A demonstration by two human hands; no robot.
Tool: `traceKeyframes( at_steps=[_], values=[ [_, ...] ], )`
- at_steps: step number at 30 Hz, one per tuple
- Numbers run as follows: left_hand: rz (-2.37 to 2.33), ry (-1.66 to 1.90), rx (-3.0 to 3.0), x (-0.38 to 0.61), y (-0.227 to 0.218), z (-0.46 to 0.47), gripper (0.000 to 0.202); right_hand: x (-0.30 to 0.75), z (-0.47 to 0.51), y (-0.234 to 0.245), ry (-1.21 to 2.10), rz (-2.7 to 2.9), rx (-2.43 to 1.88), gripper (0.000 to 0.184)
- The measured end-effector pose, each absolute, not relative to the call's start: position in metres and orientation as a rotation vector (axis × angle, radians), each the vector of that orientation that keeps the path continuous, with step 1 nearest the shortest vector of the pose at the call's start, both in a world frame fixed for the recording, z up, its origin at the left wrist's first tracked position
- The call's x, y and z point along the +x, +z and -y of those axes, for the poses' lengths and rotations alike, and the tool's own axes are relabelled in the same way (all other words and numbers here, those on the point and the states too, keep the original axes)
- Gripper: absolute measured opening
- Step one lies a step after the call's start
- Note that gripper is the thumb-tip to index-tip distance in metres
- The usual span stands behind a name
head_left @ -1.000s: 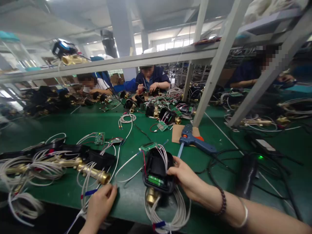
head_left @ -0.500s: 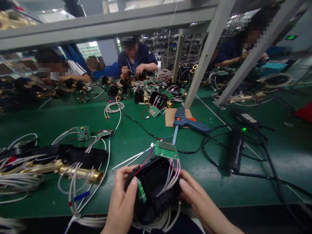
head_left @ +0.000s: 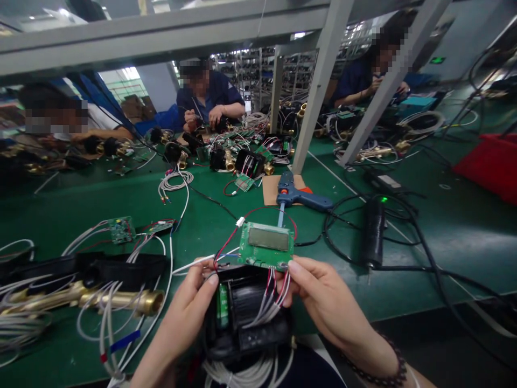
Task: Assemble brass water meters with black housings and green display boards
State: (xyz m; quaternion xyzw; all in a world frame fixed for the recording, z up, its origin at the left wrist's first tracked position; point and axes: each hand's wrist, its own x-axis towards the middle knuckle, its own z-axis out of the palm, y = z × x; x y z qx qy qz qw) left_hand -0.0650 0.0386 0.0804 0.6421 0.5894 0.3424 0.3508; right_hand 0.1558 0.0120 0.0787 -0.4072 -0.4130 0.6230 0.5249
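Note:
My left hand (head_left: 189, 302) grips the left side of a black plastic meter housing (head_left: 250, 296), thumb on its rim. Inside the housing's left part sits a green battery (head_left: 222, 306). Between thumb and fingers, my right hand (head_left: 319, 285) pinches the lower right corner of a green circuit board (head_left: 262, 257) with a grey display (head_left: 269, 238). Grey and pink wires (head_left: 278, 293) run from the board into the housing. A red wire with a white connector (head_left: 240, 221) loops at the board's left. Coiled grey cable (head_left: 242, 372) hangs below the housing.
A blue glue gun (head_left: 302, 196) rests on cardboard beyond the board. To the right lie a black cylinder (head_left: 372, 231) with a green light, black cables and a red bin (head_left: 490, 164). Brass fittings (head_left: 129, 300) with wired boards lie left. Co-workers sit opposite, behind a metal frame (head_left: 319, 91).
My right hand has moved from the housing's right side to the board's corner. The board has tilted so its display faces me. The view has shifted rightward.

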Motion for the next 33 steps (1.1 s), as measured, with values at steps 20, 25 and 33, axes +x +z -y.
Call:
traceKeyframes(
  at_steps=[20, 25, 33],
  values=[
    [-1.521, 1.201, 2.158, -0.051, 0.104, -0.017, 0.027, 0.156, -0.007, 0.093, 1.560, 0.926, -0.768, 0.034],
    [-1.473, 1.235, 2.148, -0.051, 0.102, -0.016, 0.022, 0.154, -0.007, 0.089, 1.554, 0.941, -0.782, 0.036],
    [-1.263, 0.805, 2.371, -0.050, 0.107, -0.022, 0.032, 0.147, -0.004, 0.091, 1.199, 1.184, -0.846, 0.042]
  ],
)
